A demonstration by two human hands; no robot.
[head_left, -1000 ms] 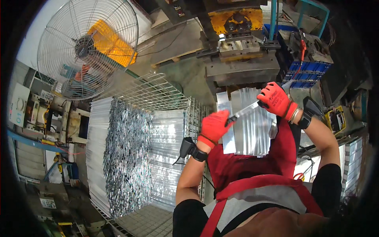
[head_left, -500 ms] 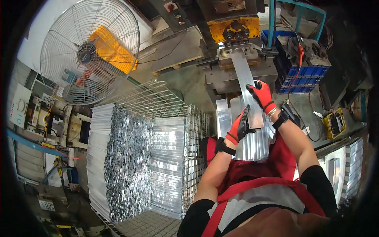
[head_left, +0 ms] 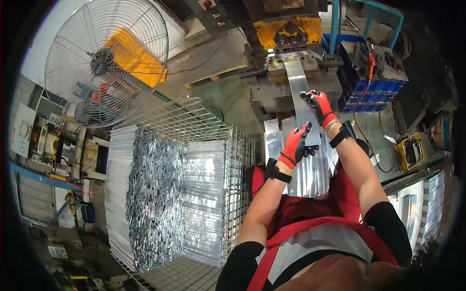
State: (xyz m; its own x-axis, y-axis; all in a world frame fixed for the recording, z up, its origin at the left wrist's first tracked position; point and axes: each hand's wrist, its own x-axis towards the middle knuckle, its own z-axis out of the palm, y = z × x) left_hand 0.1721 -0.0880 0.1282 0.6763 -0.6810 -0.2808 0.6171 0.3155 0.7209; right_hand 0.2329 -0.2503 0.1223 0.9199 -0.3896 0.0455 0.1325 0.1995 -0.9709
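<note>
Metal strip (head_left: 297, 86): lying lengthwise between the lap (head_left: 347, 186) and the press (head_left: 266, 38), reaching over the die block (head_left: 276, 68) at its far end. Being held in a narrow grip on both sides: wrapping the near end with the left hand (head_left: 296, 145), pinching the right edge farther up with the right hand (head_left: 320, 107). Not revealing the contact underneath.

Possibly skewing on the die block, through uneven pressure from the two sides. Perhaps slipping lengthwise, through too light a hold on smooth metal. Possibly catching on the stack of strips (head_left: 310, 177) below, through dipping too low. Risking cuts, through sliding along the thin edge; risking a pinch, through straying under the press.

Leaving the wire cage (head_left: 238, 169) to the left and the blue crates (head_left: 371, 94) to the right, apparently too far off for snagging.
</note>
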